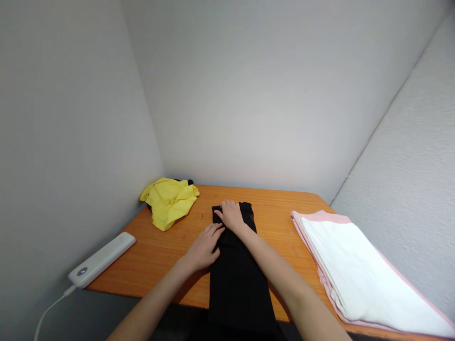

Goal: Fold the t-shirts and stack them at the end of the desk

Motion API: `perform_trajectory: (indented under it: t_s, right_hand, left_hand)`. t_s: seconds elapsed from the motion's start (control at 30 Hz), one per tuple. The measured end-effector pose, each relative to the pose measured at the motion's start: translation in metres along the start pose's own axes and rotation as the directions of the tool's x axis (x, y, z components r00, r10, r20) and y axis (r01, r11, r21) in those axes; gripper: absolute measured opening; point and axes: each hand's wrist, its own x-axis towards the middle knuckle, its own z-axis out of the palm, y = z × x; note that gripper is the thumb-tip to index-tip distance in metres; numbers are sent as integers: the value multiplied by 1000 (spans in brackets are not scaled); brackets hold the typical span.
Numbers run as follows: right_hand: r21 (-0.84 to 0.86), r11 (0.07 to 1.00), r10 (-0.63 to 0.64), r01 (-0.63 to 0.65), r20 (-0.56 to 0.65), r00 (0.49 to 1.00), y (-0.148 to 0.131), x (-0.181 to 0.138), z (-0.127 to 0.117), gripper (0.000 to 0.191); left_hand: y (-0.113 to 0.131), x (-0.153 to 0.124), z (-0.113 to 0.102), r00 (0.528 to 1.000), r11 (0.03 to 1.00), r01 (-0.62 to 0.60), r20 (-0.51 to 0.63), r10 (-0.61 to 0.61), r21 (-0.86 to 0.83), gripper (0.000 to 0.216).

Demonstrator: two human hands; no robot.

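Note:
A long black garment (pixel 241 284), folded into a narrow strip, lies lengthwise on the wooden table (pixel 277 213) and runs over its front edge toward me. My right hand (pixel 231 215) rests flat on the far end of the cloth, fingers stretched out. Against the garment's left edge is my left hand (pixel 206 246), its fingertips touching the fabric and its thumb apart from the fingers. Which kind of garment it is, I cannot tell; its near end drops into shadow.
A crumpled yellow cloth (pixel 168 199) with something black under it lies at the back left. A white device (pixel 103 259) with a cable sits along the left edge. Folded white and pink fabric (pixel 359 270) covers the right side. Walls enclose the back and sides.

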Motion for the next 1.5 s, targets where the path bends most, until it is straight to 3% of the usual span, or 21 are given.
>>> perform_trajectory:
  t_s: [0.1,0.23,0.4,0.53,0.67,0.77,0.87,0.97,1.03,1.1,1.33,1.5]
  right_hand:
    - [-48,998,-41,42,15,999,4,7,13,38]
    - [-81,992,-98,101,42,994,20,10,23,44]
    - [-117,984,-132,137,53,990,27,12,29,48]
    - [-141,979,-141,149,63,988,23,16,27,46]
    - [-142,974,-171,178,58,984,16,13,8,42]
    - [-120,974,-187,190,31,982,9,-8,-12,38]
    - [-3,969,-248,248,8,969,6,-48,-29,34]
    - [114,944,-320,310,89,943,11,-96,-39,58]
    - [144,945,-318,293,197,927,18,-123,-43,81]
    - [156,955,-288,252,290,913,25,-141,-46,90]
    - [146,971,-230,192,321,919,31,-153,-51,81]
    - [258,945,-280,199,332,901,33,-163,-67,79]
  left_hand:
    - [-7,-10,4,998,999,40,42,-39,-30,61]
    - [-15,-20,14,993,999,-27,116,31,-36,71]
    - [-16,-20,23,986,993,-87,146,76,73,81]
    - [-14,-15,25,980,983,-85,194,53,164,83]
    - [-10,-13,23,979,976,-55,202,11,210,75]
    - [-8,-14,21,982,975,-32,188,-10,220,70]
    - [-6,-14,20,984,976,-26,179,-14,218,63]
    - [-4,-14,20,984,979,-19,176,-17,202,57]
    - [-3,-15,20,984,982,-14,174,-20,190,58]
    - [-4,-17,20,986,985,-14,168,-16,175,63]
    - [-14,-22,8,979,994,-104,180,100,15,69]
    - [-5,-31,-11,973,986,-153,183,140,60,55]
